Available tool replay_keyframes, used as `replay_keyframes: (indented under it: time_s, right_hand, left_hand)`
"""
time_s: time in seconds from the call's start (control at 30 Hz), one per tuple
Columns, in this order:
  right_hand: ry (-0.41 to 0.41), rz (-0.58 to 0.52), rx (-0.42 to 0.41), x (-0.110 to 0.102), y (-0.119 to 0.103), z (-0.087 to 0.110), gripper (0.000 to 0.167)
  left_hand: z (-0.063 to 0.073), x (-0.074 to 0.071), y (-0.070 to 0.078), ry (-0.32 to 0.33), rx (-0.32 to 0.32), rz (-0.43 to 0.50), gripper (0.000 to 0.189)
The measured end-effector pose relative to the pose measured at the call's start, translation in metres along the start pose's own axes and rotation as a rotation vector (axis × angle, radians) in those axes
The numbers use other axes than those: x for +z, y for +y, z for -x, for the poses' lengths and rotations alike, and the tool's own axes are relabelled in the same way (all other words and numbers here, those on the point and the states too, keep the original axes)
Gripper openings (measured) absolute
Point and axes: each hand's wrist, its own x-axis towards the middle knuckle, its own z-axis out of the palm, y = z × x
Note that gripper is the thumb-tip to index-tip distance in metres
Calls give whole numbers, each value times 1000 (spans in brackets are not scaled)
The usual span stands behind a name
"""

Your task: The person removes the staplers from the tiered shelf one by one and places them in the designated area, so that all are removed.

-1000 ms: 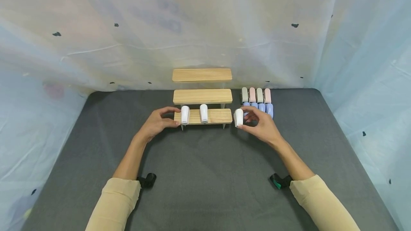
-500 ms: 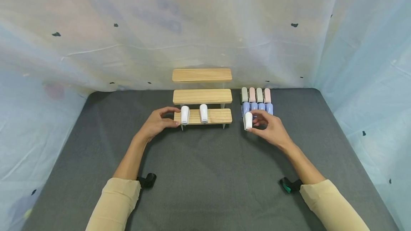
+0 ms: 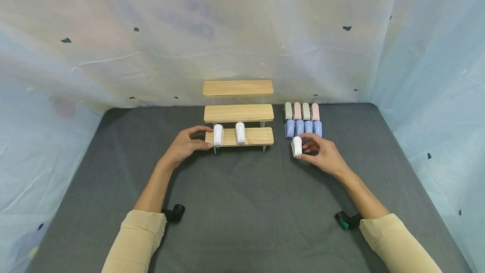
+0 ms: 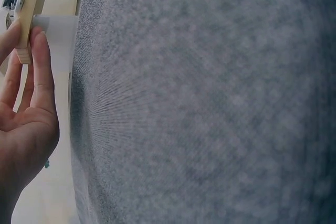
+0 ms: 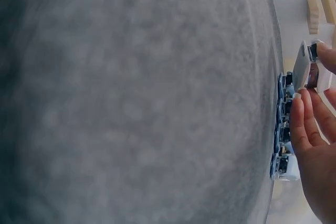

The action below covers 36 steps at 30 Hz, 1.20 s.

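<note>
My right hand [image 3: 322,155] pinches a white mini stapler [image 3: 297,147] between thumb and fingers, lifted off the cloth just in front of the blue staplers [image 3: 299,127]. In the right wrist view the held stapler [image 5: 302,66] shows its pale base and metal parts. My left hand [image 3: 185,145] grips the left end of the lowest step of a wooden tiered stand [image 3: 257,137]. From the left wrist, the thumb lies on the board [image 4: 32,9] and the fingers beneath. Two white staplers stand on that step, one [image 3: 218,135] near my left fingertips, another [image 3: 240,133] in the middle.
The stand's middle step [image 3: 238,113] and top step [image 3: 238,88] rise behind. Right of it stand the blue staplers in a row, with green ones [image 3: 288,111] and pink ones [image 3: 315,112] behind. A dark grey cloth [image 3: 242,205] covers the table; a pale curtain [image 3: 242,24] hangs behind.
My right hand has moved right and slightly nearer with the white stapler, away from the stand, uncovering the blue row. The left hand has stayed on the step.
</note>
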Motion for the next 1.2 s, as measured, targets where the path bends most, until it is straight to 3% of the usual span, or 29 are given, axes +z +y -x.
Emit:
replay_keyframes:
  time_s: [0.23, 0.57, 1.2]
  right_hand:
    - [-24, 2, 43, -1, 6, 0, 59]
    - [-37, 112, 43, 2, 11, -1, 57]
    - [-7, 137, 48, 1, 7, -2, 55]
  left_hand:
    - [0, 0, 2, -2, -10, -14, 55]
    - [-1, 1, 2, 1, -8, -16, 55]
    - [0, 0, 3, -8, 1, -8, 55]
